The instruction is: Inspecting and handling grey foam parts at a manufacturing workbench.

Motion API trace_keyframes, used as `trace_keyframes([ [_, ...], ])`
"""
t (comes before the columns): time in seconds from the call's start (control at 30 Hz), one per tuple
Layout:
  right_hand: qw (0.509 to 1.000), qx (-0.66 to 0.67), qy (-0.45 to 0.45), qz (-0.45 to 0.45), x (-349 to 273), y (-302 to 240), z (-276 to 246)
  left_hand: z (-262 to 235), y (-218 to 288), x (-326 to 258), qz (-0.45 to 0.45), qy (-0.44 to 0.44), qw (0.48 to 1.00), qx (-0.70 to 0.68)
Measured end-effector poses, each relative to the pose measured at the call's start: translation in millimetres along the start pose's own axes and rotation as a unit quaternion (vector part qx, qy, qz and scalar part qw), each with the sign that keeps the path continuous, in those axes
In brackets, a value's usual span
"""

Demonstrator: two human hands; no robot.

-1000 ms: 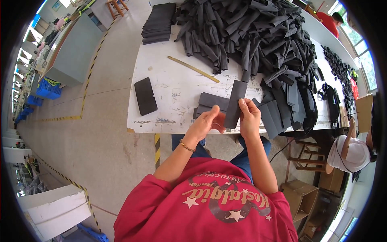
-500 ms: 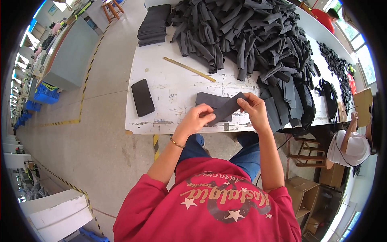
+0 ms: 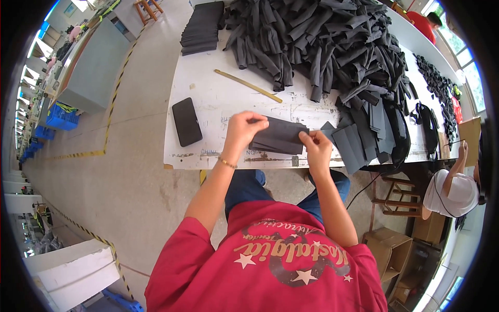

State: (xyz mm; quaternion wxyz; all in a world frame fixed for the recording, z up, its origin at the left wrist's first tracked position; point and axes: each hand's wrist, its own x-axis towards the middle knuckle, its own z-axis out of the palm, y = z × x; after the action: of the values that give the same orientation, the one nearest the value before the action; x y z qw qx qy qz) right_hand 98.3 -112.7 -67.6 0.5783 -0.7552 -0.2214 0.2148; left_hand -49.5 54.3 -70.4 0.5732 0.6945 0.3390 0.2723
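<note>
Between my hands a dark grey fabric strip [image 3: 285, 130] is stretched out roughly level. My left hand [image 3: 243, 130] pinches its left end, thumb against fingers. At the other end, my right hand [image 3: 315, 148] grips the strip between thumb and fingers. More flat dark strips [image 3: 275, 147] lie on the white table just beneath it, partly hidden by it. Right of my right hand, loose flat dark pieces [image 3: 350, 146] overlap at the table's front edge. A big heap of curled dark strips [image 3: 312, 41] covers the far part of the table.
A black phone [image 3: 186, 122] and a yellowish ruler-like stick [image 3: 248, 86] lie on the white table [image 3: 208, 78]. Behind them stands a neat stack of dark pieces [image 3: 201, 28]. At right sit a person in white [image 3: 451, 191], a wooden stool [image 3: 397, 195] and cardboard boxes [image 3: 385, 249].
The strip has turned from slanting to nearly level. My left hand has moved up and left to its left end, and my right hand has come lower and further left.
</note>
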Motion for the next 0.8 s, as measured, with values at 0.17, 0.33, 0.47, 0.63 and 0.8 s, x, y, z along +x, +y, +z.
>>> trace_keyframes([
  [0.17, 0.987, -0.128, 0.071, -0.07, 25, 32, 8, 21, -18, 23, 0.078, 0.032, 0.976, 0.201],
  [0.33, 0.965, -0.223, 0.07, -0.12, 21, 30, -18, 33, -19, 57, 0.14, 0.152, 0.969, 0.137],
  [0.47, 0.897, -0.379, 0.09, -0.208, 9, 18, -88, 21, -13, 136, 0.01, 0.163, 0.985, -0.053],
  [0.63, 0.818, -0.533, 0.082, -0.199, 12, 38, -108, 40, -19, 209, -0.098, 0.24, 0.962, -0.09],
  [0.8, 0.738, -0.645, 0.004, -0.197, 16, 73, -104, 48, -41, 226, -0.142, 0.241, 0.949, -0.143],
])
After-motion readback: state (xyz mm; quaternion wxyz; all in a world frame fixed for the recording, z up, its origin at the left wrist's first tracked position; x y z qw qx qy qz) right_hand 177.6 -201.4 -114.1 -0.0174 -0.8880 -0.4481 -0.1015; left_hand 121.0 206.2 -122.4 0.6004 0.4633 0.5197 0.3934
